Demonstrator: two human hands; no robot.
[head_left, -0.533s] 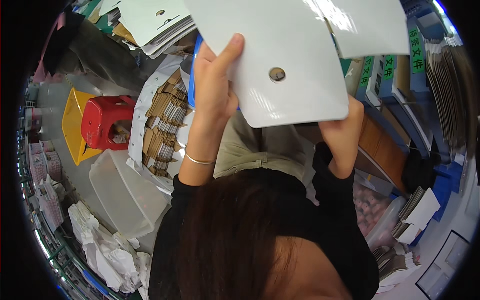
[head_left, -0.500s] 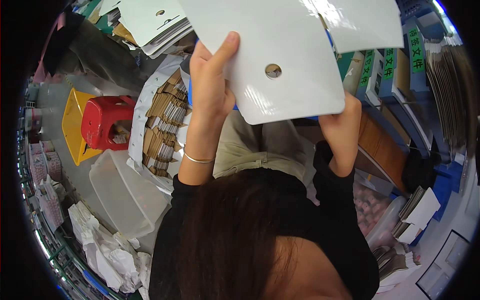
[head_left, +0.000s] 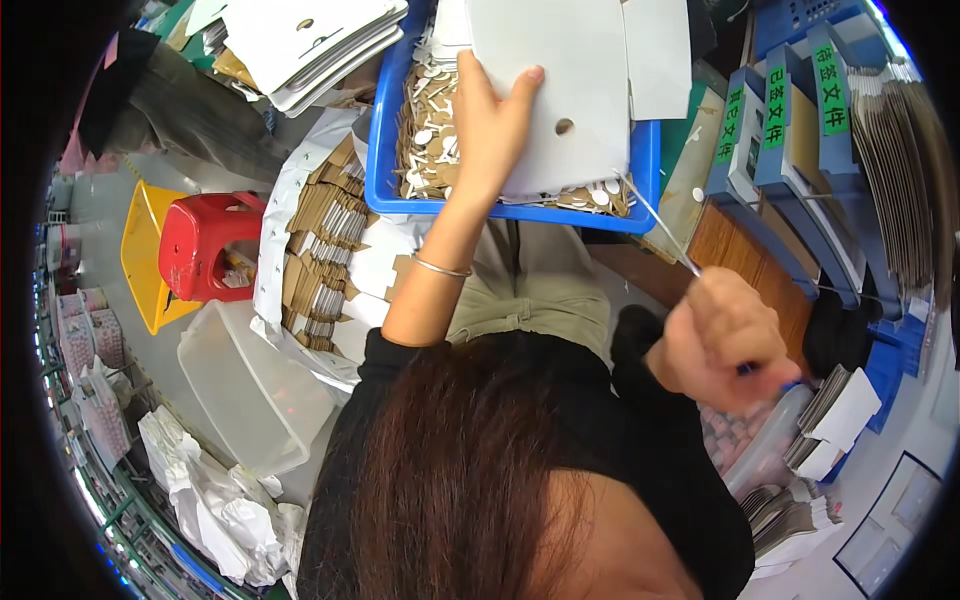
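Observation:
A white cardboard sheet (head_left: 570, 100) with a small round hole and a side flap lies tilted over a blue tray (head_left: 430, 207). My left hand (head_left: 490, 130) grips its left edge, the thumb on top. Small white and brown cardboard scraps (head_left: 425, 140) fill the tray beneath. My right hand (head_left: 730, 335), slightly blurred, is closed around a thin metal rod tool (head_left: 660, 222). The rod's far end reaches the sheet's near right corner. A blue end shows below the fist; most of the handle is hidden.
Stacked white sheets (head_left: 300, 50) lie at the upper left, above a white-lined container of folded brown cardboard (head_left: 325, 240). A red stool (head_left: 205, 245) and a clear bin (head_left: 250, 390) stand on the left. Blue file holders (head_left: 790, 170) line the right, and another person's leg (head_left: 200, 110) shows upper left.
The white sheet has moved up and away from me, uncovering the tray. My right hand has left the sheet's near right corner, moved right and down, and now shows the metal rod.

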